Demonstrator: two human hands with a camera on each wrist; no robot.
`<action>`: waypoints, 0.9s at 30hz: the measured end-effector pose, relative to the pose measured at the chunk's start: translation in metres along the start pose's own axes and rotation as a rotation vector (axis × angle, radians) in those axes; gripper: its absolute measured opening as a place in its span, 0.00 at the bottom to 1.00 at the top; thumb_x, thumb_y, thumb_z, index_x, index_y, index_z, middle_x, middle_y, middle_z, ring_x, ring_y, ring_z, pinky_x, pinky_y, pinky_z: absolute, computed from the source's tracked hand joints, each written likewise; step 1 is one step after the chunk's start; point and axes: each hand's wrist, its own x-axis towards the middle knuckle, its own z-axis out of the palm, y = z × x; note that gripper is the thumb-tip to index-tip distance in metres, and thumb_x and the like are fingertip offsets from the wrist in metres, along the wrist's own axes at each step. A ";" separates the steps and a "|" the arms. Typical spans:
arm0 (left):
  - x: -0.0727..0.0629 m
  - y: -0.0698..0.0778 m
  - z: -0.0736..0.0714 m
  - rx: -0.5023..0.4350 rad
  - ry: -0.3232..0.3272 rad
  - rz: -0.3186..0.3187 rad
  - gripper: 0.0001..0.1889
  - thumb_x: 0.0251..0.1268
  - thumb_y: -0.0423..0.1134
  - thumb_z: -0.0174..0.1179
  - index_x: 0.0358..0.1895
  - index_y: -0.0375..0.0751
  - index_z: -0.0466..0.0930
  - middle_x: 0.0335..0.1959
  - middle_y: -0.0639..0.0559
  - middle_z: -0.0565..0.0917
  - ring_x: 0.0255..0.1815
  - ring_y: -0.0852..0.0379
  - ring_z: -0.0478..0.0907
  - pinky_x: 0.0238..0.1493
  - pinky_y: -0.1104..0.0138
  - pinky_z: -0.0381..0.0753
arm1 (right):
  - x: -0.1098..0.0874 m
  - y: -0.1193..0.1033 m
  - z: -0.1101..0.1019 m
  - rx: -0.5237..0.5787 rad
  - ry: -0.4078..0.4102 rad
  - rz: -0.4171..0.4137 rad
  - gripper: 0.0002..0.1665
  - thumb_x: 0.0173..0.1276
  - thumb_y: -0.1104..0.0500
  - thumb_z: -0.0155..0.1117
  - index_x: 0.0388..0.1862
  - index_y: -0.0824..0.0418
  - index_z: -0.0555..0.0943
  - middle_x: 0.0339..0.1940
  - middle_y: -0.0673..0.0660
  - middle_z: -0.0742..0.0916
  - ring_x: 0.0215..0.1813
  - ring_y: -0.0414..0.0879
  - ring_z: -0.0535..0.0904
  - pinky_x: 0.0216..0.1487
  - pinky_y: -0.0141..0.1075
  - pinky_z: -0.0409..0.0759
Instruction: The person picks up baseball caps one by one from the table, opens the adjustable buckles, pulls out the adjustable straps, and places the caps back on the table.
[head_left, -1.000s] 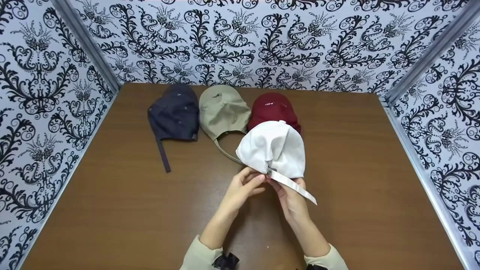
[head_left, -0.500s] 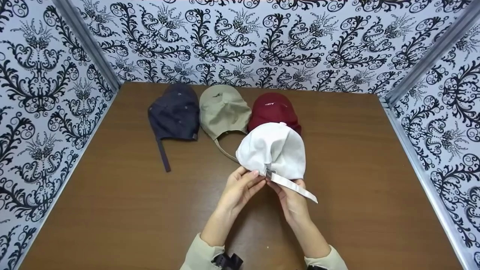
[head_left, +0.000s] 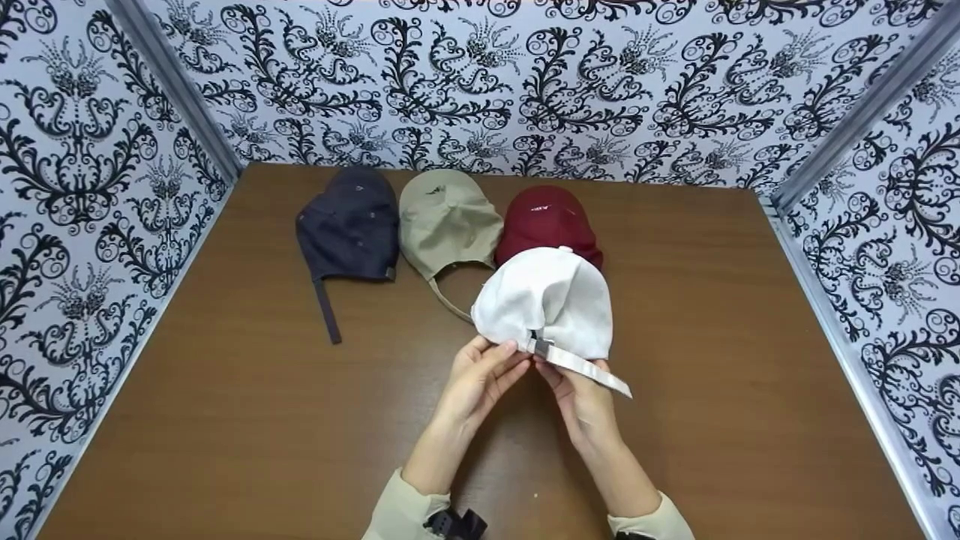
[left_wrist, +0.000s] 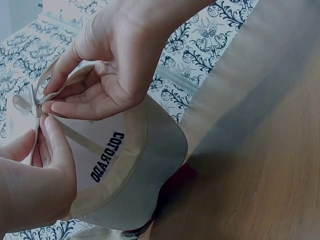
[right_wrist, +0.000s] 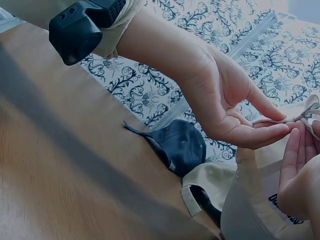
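Observation:
A white baseball cap (head_left: 559,296) is held up above the table, its back opening and strap toward the person. Left of the metal buckle (head_left: 540,347), the left hand (head_left: 472,382) pinches the strap between thumb and fingers. On the other side, the right hand (head_left: 585,401) is partly hidden under the cap; the left wrist view shows this right hand (left_wrist: 117,60) pinching the strap by the buckle. The loose strap end (head_left: 589,370) slants down to the right across the right hand. Dark lettering (left_wrist: 107,157) shows inside the cap.
Behind the white cap lies a dark red cap (head_left: 547,217), partly covered by it in view. A khaki cap (head_left: 450,225) and a navy cap (head_left: 352,229) with a hanging strap lie left of it on the brown table (head_left: 262,420). Patterned walls (head_left: 480,82) enclose the table.
Since a second ago the left hand has shifted its thumb and fingers slightly left of the buckle. The loose strap end has risen a little, and the white cap sits slightly lower.

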 end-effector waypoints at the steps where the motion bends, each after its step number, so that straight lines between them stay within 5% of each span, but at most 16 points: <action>1: 0.000 0.000 0.000 -0.004 0.001 0.003 0.09 0.71 0.24 0.48 0.50 0.33 0.70 0.36 0.51 0.85 0.36 0.61 0.86 0.44 0.72 0.86 | 0.000 -0.001 0.001 -0.002 0.001 0.004 0.08 0.68 0.74 0.61 0.40 0.64 0.80 0.38 0.55 0.90 0.40 0.45 0.89 0.49 0.33 0.86; 9: 0.000 0.005 -0.006 -0.019 0.025 0.027 0.08 0.72 0.24 0.47 0.49 0.34 0.70 0.36 0.51 0.85 0.38 0.61 0.86 0.44 0.71 0.87 | 0.002 -0.005 0.001 -0.017 0.086 0.035 0.10 0.66 0.74 0.61 0.41 0.62 0.80 0.38 0.55 0.88 0.40 0.45 0.87 0.49 0.34 0.86; 14: -0.001 0.007 -0.009 -0.019 0.044 0.030 0.08 0.72 0.25 0.48 0.50 0.34 0.70 0.35 0.52 0.85 0.37 0.61 0.86 0.44 0.71 0.87 | 0.006 0.000 -0.011 0.008 -0.001 -0.013 0.09 0.63 0.70 0.68 0.42 0.62 0.81 0.38 0.54 0.89 0.39 0.44 0.88 0.47 0.33 0.87; 18: 0.000 0.009 -0.014 -0.031 0.069 0.034 0.09 0.72 0.25 0.48 0.52 0.32 0.68 0.35 0.51 0.85 0.37 0.61 0.86 0.44 0.71 0.87 | 0.005 -0.003 -0.012 0.060 -0.052 -0.011 0.07 0.66 0.71 0.65 0.41 0.64 0.82 0.38 0.55 0.90 0.39 0.44 0.88 0.46 0.33 0.87; 27: -0.002 0.019 -0.022 -0.062 0.107 0.052 0.10 0.73 0.26 0.47 0.54 0.35 0.68 0.37 0.52 0.84 0.37 0.61 0.85 0.44 0.71 0.86 | 0.004 -0.022 -0.008 0.141 -0.037 0.042 0.09 0.68 0.75 0.58 0.41 0.65 0.79 0.37 0.57 0.89 0.39 0.46 0.87 0.46 0.35 0.87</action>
